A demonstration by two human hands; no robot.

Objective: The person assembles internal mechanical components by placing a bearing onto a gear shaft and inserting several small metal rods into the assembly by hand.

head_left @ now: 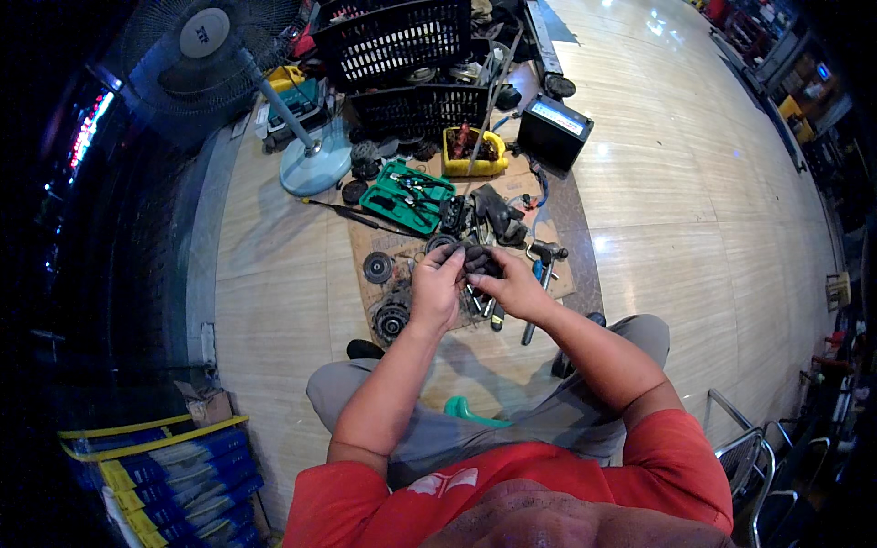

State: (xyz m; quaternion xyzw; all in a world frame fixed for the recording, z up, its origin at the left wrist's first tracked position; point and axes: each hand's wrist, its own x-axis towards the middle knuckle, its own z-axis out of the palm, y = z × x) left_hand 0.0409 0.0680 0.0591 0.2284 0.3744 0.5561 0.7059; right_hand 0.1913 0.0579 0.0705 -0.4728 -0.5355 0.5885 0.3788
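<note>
My left hand (pixel 436 290) and my right hand (pixel 517 290) meet in front of me over a sheet of cardboard (pixel 370 239). Both have curled, blackened fingers, drawn together around something dark and small that I cannot make out. Left of them lie a round black part (pixel 377 267) and a larger toothed-looking round part (pixel 391 318). To the right rests a hammer-like tool (pixel 548 251) with a long handle. Beyond my fingers sit a crumpled dark glove (pixel 500 216) and an open green tool case (pixel 408 197) with hand tools inside.
A yellow container (pixel 474 164) stands farther off, beside a black box-shaped battery (pixel 554 133). Behind are black plastic crates (pixel 393 46). A standing fan (pixel 315 166) is at the far left. Stacked blue and yellow boxes (pixel 183 484) stand low left, a metal-framed chair (pixel 754 466) low right.
</note>
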